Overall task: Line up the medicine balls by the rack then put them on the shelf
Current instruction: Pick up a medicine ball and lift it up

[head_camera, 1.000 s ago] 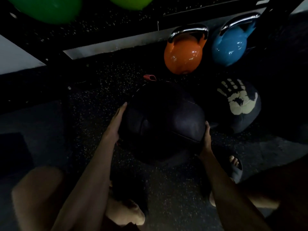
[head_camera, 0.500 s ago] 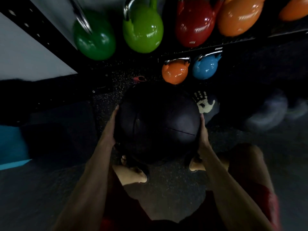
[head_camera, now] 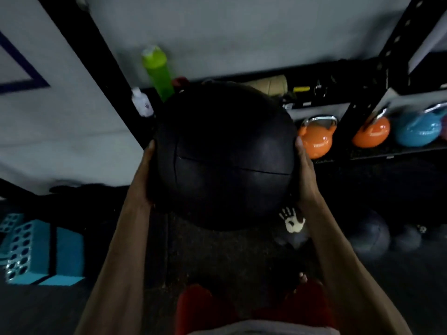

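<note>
head view looks down on a big black medicine ball (head_camera: 223,155) held up off the floor in front of the rack's upper shelf (head_camera: 314,93). the left hand (head_camera: 145,175) is pressed flat on the ball's left side and the right hand (head_camera: 305,172) on its right side, so the ball is clamped between two spread palms, fingers apart along the curve.

by the look of it the lining-up part is over for this ball and the shelving step is in hand. the next move calls for pushing it forward onto the shelf, past the green bottle (head_camera: 157,68) and the small white bottle (head_camera: 142,102) just beside the ball's upper left edge; the shelf looks cluttered, so finding a free spot matters.

another medicine ball with a white handprint (head_camera: 292,222) lies on the floor below, and a dark ball (head_camera: 370,238) sits further right. orange kettlebells (head_camera: 315,141) stand on the lower shelf to the right.

compared with a second ago, the ball has come up from floor level, and the handprint ball that was beside it is now below it. the grip is unchanged.
</note>
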The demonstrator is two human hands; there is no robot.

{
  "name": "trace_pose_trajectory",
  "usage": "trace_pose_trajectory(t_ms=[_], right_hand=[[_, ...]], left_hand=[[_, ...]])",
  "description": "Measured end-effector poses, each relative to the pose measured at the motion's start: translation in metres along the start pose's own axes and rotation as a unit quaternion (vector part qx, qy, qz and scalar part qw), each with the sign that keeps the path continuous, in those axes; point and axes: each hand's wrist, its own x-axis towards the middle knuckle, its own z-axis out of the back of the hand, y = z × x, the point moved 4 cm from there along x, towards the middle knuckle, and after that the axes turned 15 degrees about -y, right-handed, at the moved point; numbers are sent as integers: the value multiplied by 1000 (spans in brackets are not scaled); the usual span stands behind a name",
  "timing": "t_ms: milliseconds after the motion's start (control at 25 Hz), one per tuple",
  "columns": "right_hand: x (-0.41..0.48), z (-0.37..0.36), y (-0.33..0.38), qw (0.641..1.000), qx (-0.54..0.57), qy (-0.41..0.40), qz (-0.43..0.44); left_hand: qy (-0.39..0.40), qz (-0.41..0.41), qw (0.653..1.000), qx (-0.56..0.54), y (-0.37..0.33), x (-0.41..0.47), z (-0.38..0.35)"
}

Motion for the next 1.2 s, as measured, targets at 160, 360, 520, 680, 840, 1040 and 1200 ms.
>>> trace_pose_trajectory(t_ms=[160,360,520,680,840,1040,1200], right_hand=[[-4,-35,102,994,14,11,107],[-13,-69,197,977,72,35,199],[-15,-94,258,957,118,68,256],[-21,-115,318,933,144,102,315],[-29,-143,370,916,157,104,353],[-28,-191,450,895,161,112,402],[-31,-233,515,873,187,144,426]], left_hand=[[18,-119,992,-26,-96,-37,-18],[22,-246,967,-64,-191,-79,-19],[5,-304,948,-98,-246,-110,-23],[2,-363,924,-124,-301,-136,-26],[11,-424,890,-164,-349,-154,-27],[-6,-473,859,-195,-431,-179,-30],[-22,-490,847,-205,-504,-189,-27]])
